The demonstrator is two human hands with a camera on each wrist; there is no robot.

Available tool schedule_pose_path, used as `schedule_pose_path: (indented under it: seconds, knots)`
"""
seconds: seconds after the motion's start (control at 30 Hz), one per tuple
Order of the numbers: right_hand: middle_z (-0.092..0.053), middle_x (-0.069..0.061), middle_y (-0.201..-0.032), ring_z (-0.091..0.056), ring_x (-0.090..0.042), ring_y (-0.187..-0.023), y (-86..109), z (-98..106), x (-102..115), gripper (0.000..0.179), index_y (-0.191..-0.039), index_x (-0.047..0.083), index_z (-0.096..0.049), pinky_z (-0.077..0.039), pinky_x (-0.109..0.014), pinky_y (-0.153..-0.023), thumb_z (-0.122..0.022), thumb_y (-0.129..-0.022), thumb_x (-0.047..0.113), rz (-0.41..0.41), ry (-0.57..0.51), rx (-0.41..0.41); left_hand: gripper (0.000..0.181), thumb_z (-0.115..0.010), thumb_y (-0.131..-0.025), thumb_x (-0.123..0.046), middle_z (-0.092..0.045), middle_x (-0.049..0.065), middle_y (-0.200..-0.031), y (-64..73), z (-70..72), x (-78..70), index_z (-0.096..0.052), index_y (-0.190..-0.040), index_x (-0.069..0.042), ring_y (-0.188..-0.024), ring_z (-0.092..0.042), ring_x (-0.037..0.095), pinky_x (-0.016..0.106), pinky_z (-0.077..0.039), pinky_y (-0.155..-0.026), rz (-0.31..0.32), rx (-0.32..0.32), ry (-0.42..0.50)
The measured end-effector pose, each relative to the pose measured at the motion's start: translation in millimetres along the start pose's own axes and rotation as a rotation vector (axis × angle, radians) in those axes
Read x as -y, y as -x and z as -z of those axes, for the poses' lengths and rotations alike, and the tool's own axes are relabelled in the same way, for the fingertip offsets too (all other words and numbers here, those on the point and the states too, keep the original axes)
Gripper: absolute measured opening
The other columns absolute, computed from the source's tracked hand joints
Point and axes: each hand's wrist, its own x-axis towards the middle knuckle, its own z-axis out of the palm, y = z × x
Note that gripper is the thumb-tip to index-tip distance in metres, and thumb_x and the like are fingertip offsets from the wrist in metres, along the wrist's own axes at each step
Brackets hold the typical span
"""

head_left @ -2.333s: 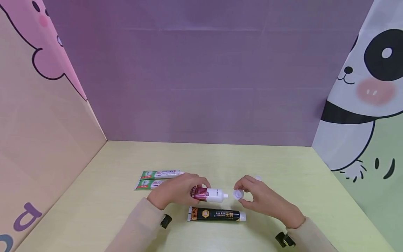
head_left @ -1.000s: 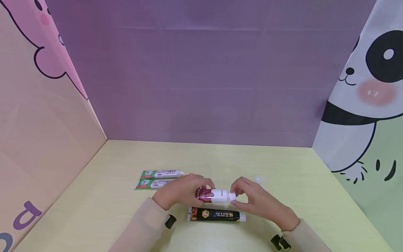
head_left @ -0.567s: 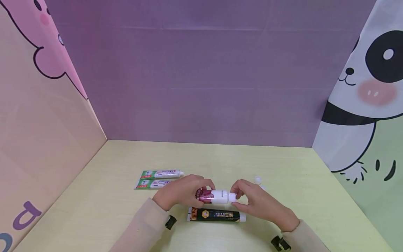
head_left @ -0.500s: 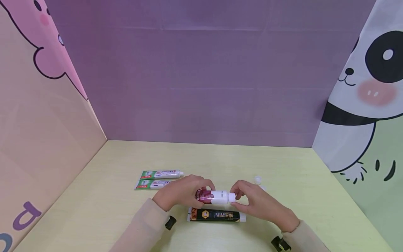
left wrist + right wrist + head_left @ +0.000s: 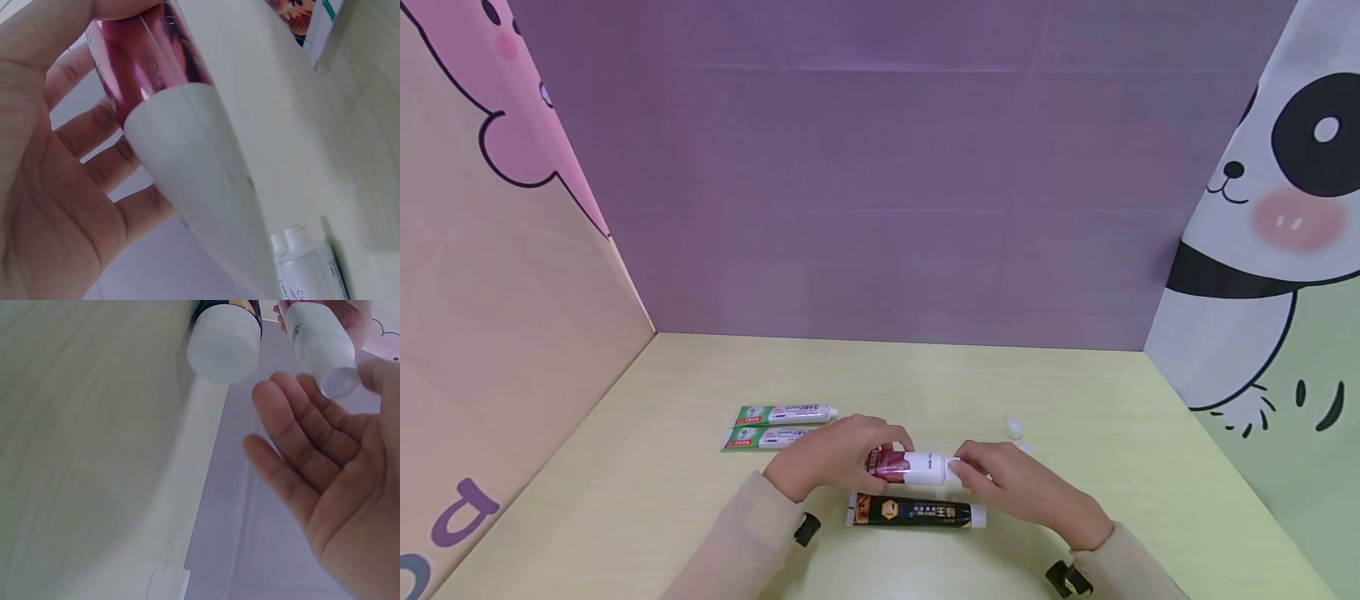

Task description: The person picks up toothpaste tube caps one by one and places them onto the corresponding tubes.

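My left hand [image 5: 831, 457] grips a dark red and white toothpaste tube [image 5: 925, 468] around its red part, nozzle end pointing right. In the left wrist view, thumb and fingers lie on either side of the tube [image 5: 181, 144]. At that end sits a white screw cap [image 5: 339, 382], pinched between the thumb and index finger of my right hand [image 5: 1030, 487]. The other right fingers stay apart from it. Just in front of this tube, a black toothpaste tube [image 5: 917, 511] with a white cap lies on the table.
Two green and white toothpaste tubes [image 5: 775, 414] lie side by side behind my left hand; their nozzles [image 5: 294, 237] are bare. Behind my right hand lie two loose white caps, the farther cap [image 5: 1015, 428] in plain sight. Walls bound the table [image 5: 700, 375] at back and sides.
My right hand has brought the cap from apart on the right onto the bare nozzle. Its thumb and finger have since shifted round the cap. The left hand moved slightly right, then held still.
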Motion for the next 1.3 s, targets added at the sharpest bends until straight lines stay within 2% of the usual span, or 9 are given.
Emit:
schedule_pose_path:
  seconds: [0.17,0.3,0.4,0.5,0.63,0.77,0.87,1.1,1.3]
  knots:
    - [-0.055,0.014,-0.066,-0.05,-0.001,-0.062,-0.8,-0.2,1.7,0.036,-0.08,0.017,-0.061,-0.046,-0.025,-0.063,-0.042,-0.109,0.027,-0.04,0.005,0.007,0.041,-0.082,-0.08,-0.016,-0.06,-0.011,-0.093,0.3,0.7,-2.2,-0.065,-0.117,-0.022,-0.078,-0.053,0.005,0.019,-0.048,-0.067,-0.01,-0.004,-0.006]
    - [-0.059,0.012,-0.065,-0.052,-0.001,-0.062,-0.6,1.0,3.6,0.042,-0.077,0.016,-0.063,-0.047,-0.027,-0.063,-0.04,-0.109,0.03,-0.086,-0.008,0.017,0.042,-0.082,-0.08,-0.016,-0.06,-0.01,-0.094,0.4,0.2,-2.4,-0.065,-0.117,-0.022,-0.078,-0.054,0.005,0.019,-0.048,-0.066,-0.007,-0.002,-0.005]
    - [-0.063,0.011,-0.069,-0.056,-0.002,-0.066,-0.5,2.2,2.4,0.042,-0.08,0.016,-0.066,-0.05,-0.029,-0.066,-0.04,-0.109,0.031,-0.088,0.001,0.021,0.042,-0.082,-0.08,-0.016,-0.06,-0.01,-0.094,0.2,-0.6,-1.8,-0.066,-0.118,-0.022,-0.077,-0.054,0.006,0.019,-0.048,-0.066,0.001,0.003,-0.006]
    - [-0.067,0.012,-0.081,-0.058,-0.002,-0.074,0.2,2.1,1.4,0.034,-0.097,0.017,-0.07,-0.05,-0.03,-0.07,-0.043,-0.108,0.034,-0.068,0.003,0.012,0.042,-0.082,-0.08,-0.017,-0.06,-0.011,-0.094,0.6,-1.0,-2.0,-0.066,-0.118,-0.023,-0.078,-0.054,0.006,0.019,-0.048,-0.067,0.01,0.007,-0.008]
    - [-0.064,0.012,-0.097,-0.059,-0.005,-0.084,2.2,0.3,2.3,0.028,-0.12,0.018,-0.061,-0.051,-0.029,-0.071,-0.055,-0.103,0.039,-0.039,-0.03,-0.006,0.042,-0.082,-0.081,-0.017,-0.06,-0.011,-0.094,1.5,-0.6,-2.2,-0.066,-0.118,-0.023,-0.08,-0.054,0.006,0.019,-0.048,-0.069,0.019,0.007,-0.012]
    - [-0.059,0.01,-0.105,-0.061,-0.011,-0.091,4.5,-0.3,3.3,0.035,-0.117,0.016,-0.053,-0.053,-0.033,-0.075,-0.071,-0.094,0.036,-0.021,-0.04,-0.041,0.041,-0.082,-0.08,-0.016,-0.06,-0.011,-0.092,2.5,0.5,-1.5,-0.066,-0.116,-0.023,-0.079,-0.054,0.005,0.019,-0.048,-0.069,0.004,-0.007,-0.014]
    - [-0.055,0.007,-0.106,-0.06,-0.013,-0.094,6.1,0.0,3.8,0.038,-0.114,0.015,-0.051,-0.053,-0.035,-0.078,-0.076,-0.09,0.03,-0.002,-0.01,-0.072,0.04,-0.082,-0.079,-0.015,-0.06,-0.011,-0.09,3.6,1.3,-0.7,-0.066,-0.115,-0.022,-0.077,-0.053,0.006,0.02,-0.048,-0.068,-0.019,-0.022,-0.019]
    - [-0.053,0.004,-0.104,-0.06,-0.012,-0.093,7.0,0.3,3.7,0.041,-0.113,0.014,-0.049,-0.053,-0.034,-0.078,-0.08,-0.087,0.015,0.046,0.037,-0.113,0.041,-0.082,-0.079,-0.016,-0.059,-0.011,-0.09,3.8,1.6,0.0,-0.066,-0.116,-0.021,-0.076,-0.053,0.005,0.019,-0.047,-0.067,-0.012,-0.017,-0.027]
    - [-0.054,0.006,-0.097,-0.057,-0.006,-0.087,6.1,-0.7,2.1,0.038,-0.109,0.014,-0.05,-0.053,-0.03,-0.074,-0.08,-0.085,0.01,0.077,0.071,-0.131,0.041,-0.082,-0.08,-0.017,-0.061,-0.011,-0.093,2.2,0.9,-0.8,-0.067,-0.117,-0.022,-0.079,-0.054,0.006,0.02,-0.048,-0.07,0.009,-0.008,-0.015]
